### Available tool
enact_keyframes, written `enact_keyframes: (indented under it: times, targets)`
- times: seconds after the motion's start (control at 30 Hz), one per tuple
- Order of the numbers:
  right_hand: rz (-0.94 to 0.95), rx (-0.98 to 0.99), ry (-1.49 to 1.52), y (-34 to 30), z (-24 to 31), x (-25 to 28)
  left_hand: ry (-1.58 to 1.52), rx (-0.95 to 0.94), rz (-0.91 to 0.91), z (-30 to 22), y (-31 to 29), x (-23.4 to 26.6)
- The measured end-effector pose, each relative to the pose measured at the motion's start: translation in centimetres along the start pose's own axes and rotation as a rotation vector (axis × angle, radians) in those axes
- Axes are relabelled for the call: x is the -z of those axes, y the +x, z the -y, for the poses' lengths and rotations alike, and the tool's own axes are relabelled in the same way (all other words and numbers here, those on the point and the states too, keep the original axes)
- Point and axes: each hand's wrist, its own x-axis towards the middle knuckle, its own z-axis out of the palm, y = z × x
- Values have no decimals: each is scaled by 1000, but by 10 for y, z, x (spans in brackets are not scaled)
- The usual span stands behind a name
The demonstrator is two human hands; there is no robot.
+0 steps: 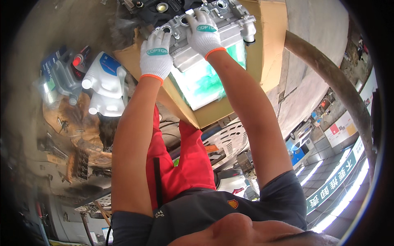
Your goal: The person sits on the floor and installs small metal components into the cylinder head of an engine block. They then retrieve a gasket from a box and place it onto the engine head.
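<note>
A silver-grey cast engine part (230, 32), which looks like a cylinder head with round openings along its top, lies over an open cardboard box (272, 41). My left hand (156, 56), in a white knit glove with an orange cuff, has its fingers bent over the part's left end. Gloved alike, my right hand (204, 36) grips it nearer the middle, fingers curled around an opening's edge. Both thumbs are mostly hidden. Under the part, shiny white and green wrapping (205, 87) shows inside the box.
White plastic jugs (107, 78), a grey jug (65, 78) and a red-capped bottle (80, 57) stand left of the box. Beyond the part lies a black engine cover (152, 9). A thick curved hose or pipe (324, 61) arcs along the right.
</note>
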Motion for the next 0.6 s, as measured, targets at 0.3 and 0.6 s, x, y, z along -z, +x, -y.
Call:
enact_keyframes:
  times: [0.3, 0.6]
  targets:
    - [-170, 51, -59, 11, -50, 6, -13, -19, 65, -6, 16, 4]
    - [-75, 26, -233, 33, -54, 19, -86, -26, 28, -4, 18, 8]
